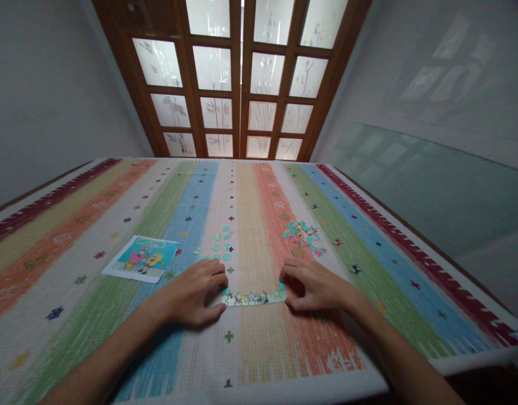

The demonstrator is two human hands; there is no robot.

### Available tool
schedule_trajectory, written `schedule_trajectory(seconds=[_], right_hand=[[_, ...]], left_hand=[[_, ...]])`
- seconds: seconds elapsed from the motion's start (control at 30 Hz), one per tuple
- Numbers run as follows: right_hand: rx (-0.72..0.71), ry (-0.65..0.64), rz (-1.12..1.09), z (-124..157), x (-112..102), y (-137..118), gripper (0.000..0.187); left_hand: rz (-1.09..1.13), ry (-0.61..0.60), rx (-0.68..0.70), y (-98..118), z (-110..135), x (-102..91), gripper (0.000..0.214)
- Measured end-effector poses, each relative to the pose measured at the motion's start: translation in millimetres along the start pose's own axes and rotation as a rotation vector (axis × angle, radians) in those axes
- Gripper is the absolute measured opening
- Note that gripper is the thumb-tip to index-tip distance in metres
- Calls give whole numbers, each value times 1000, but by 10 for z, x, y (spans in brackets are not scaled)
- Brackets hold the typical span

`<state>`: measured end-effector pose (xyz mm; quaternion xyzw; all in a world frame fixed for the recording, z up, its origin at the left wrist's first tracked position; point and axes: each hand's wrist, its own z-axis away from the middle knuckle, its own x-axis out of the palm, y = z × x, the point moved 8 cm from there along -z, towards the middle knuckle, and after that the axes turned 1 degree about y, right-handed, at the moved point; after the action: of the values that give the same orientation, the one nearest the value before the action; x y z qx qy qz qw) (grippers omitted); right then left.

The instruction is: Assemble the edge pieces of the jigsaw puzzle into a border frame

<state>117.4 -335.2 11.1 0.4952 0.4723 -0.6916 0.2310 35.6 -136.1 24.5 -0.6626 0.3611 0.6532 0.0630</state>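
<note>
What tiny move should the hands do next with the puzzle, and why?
Maybe the right hand could take one piece from the pile beyond it: the strip between the hands looks joined, while the pile's pieces look loose.

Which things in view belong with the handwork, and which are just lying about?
Belong:
- joined puzzle strip, left hand and right hand at its ends
- puzzle pile
- loose teal pieces
- cartoon picture sheet, probably the reference

Just around:
- striped cloth
- wooden-framed doors
- greenish panel
</note>
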Motion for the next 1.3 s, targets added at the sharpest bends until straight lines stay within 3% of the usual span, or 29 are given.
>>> schedule_trajectory(seconds=[1.3], right_hand=[[14,14,0,-15,9,19,22]], left_hand=[[-41,15,2,2,-3,29,16]])
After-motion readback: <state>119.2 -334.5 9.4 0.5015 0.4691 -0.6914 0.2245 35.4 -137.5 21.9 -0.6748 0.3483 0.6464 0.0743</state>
